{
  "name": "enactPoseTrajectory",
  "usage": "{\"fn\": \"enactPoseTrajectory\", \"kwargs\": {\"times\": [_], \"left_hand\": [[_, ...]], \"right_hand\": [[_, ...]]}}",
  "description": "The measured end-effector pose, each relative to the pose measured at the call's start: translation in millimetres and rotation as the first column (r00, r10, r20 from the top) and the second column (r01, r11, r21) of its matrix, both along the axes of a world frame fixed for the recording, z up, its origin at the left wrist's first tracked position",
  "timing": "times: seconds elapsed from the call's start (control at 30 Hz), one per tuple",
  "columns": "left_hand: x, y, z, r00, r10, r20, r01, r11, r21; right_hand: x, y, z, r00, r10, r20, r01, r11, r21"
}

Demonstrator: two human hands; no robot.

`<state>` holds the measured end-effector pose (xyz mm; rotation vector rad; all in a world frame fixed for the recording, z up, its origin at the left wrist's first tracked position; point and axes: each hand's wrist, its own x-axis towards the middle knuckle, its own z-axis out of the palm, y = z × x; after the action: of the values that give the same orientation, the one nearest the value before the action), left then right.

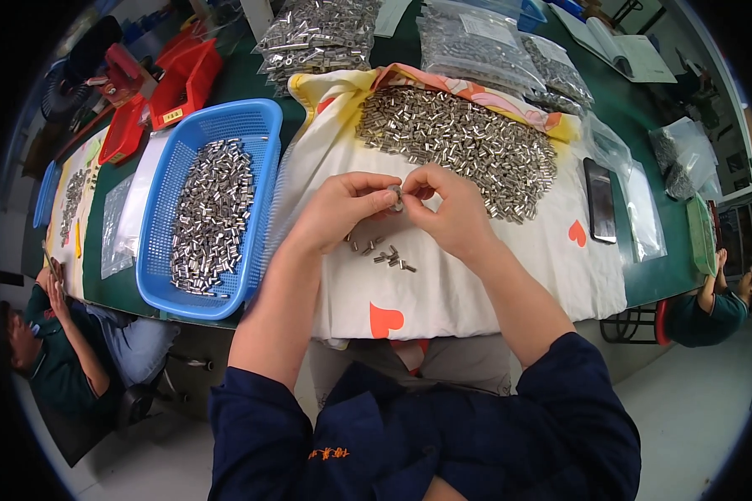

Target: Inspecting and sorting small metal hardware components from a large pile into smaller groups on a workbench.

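My left hand (344, 209) and my right hand (448, 210) meet over a white patterned cloth (510, 267). Between their fingertips is a small metal piece (395, 198), mostly covered by the fingers; its exact shape does not show. Both hands are closed in a pinch around it. Below them, several loose metal sleeves (393, 258) lie on the cloth. Beyond my hands spreads a wide heap of short shiny metal sleeves (468, 142). To the left, a blue plastic basket (152, 225) holds many similar sleeves.
Bags of metal parts (317, 33) and a larger clear bag (476, 50) stand at the back. A black phone (600, 200) lies on the right. Red bins (184, 79) are at the far left. Co-workers sit on the left (67, 359) and right (710, 313).
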<state>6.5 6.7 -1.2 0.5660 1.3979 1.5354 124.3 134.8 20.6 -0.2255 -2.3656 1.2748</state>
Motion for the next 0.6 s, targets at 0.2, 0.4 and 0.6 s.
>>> {"fn": "enactPoseTrajectory", "kwargs": {"times": [0.2, 0.4, 0.6], "left_hand": [[3, 3, 0, 0.994, 0.042, 0.096, -0.045, 0.998, 0.033], [2, 3, -1, 0.991, 0.065, 0.115, -0.069, 0.997, 0.031], [-1, -4, 1, 0.992, -0.073, 0.102, 0.071, 0.997, 0.021]], "right_hand": [[-5, 0, -14, 0.998, -0.053, -0.036, 0.047, 0.988, -0.144], [-3, 7, -12, 0.999, -0.012, 0.043, 0.021, 0.978, -0.209], [-2, 19, -6, 0.986, 0.039, 0.159, 0.011, 0.952, -0.305]]}}
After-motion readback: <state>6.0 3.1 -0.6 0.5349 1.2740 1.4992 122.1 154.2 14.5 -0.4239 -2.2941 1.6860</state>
